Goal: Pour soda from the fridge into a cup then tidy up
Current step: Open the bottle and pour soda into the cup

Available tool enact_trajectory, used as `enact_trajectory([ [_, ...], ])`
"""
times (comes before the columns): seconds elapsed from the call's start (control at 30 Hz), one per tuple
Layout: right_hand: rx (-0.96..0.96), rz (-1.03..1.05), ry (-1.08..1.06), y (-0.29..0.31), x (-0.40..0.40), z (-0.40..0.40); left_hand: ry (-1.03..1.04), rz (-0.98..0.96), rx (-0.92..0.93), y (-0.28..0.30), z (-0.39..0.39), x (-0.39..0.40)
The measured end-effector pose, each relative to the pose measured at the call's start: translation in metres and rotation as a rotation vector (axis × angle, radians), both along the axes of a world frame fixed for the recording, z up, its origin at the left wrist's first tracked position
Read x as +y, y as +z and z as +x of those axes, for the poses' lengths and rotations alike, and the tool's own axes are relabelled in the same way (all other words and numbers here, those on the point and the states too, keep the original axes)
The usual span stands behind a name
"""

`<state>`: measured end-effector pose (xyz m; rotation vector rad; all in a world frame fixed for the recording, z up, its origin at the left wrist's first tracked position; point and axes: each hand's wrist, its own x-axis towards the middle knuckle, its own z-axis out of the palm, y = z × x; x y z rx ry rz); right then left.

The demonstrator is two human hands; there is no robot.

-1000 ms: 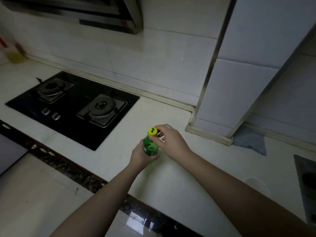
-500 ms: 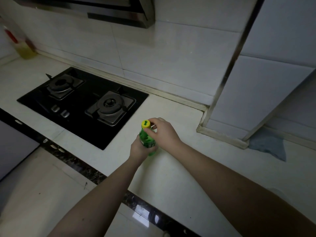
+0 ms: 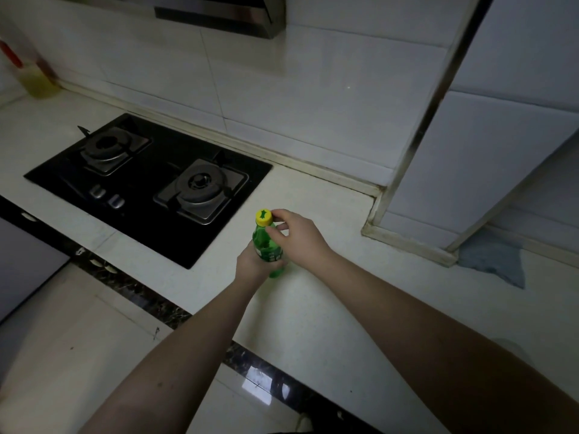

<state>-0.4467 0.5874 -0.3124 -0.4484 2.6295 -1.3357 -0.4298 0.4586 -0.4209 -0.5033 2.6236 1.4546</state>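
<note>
The right hand pinches the yellow cap between fingertips and thumb. The left hand is wrapped around the lower body of the green bottle, which stands upright on the white counter. A black hob lies just to the left, and a grey cloth sits well apart to the right, by the wall.

A small green soda bottle stands nearly upright on the pale table, just right of the black stove's near corner. Its yellow cap, marked with a green shape on top, is on. A label wraps the middle, its print too blurred to read.
</note>
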Motion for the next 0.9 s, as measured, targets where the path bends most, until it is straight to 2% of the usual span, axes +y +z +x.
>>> enact_trajectory([
  [0.23, 0.012, 0.026, -0.033, 0.003, 0.018, 0.021, 0.112, 0.088, -0.111, -0.007, 0.016, -0.003],
  [0.47, 0.048, 0.168, 0.102, -0.012, 0.038, 0.053, 0.208, -0.046, -0.160, 0.004, 0.058, 0.000],
  [0.6, 0.049, 0.310, 0.230, -0.017, 0.044, 0.080, 0.179, -0.245, -0.167, 0.020, 0.088, 0.004],
  [0.77, 0.174, 0.610, 0.397, -0.022, 0.058, 0.117, -0.053, -0.736, -0.182, 0.049, 0.148, 0.020],
  [0.9, 0.298, 0.713, 0.457, -0.031, 0.073, 0.141, -0.136, -0.905, -0.200, 0.061, 0.191, 0.030],
])
